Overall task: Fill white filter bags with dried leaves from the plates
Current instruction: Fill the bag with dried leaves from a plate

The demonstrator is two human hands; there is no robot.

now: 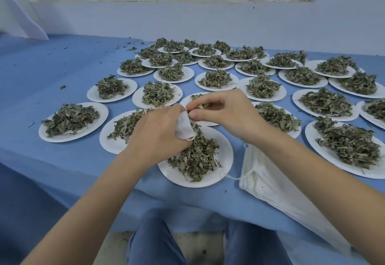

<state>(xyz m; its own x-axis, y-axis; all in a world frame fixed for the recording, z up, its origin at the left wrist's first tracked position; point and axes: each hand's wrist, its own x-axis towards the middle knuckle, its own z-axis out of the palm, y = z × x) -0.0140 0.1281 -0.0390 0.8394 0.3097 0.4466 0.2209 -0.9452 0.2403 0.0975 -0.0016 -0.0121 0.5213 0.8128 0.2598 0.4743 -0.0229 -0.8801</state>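
My left hand (156,131) grips a small white filter bag (184,127) above the nearest paper plate (226,152), which holds a heap of dried leaves (195,158). My right hand (225,110) pinches a few dried leaves (201,106) at the bag's open mouth, fingertips touching the bag's top edge. A thin white drawstring (220,170) trails over the plate's right rim.
Several more white plates (94,114) heaped with dried leaves cover the blue table (52,73), from the middle to the far right. A stack of empty white filter bags (270,185) lies under my right forearm at the table's front edge. Leaf crumbs dot the left side.
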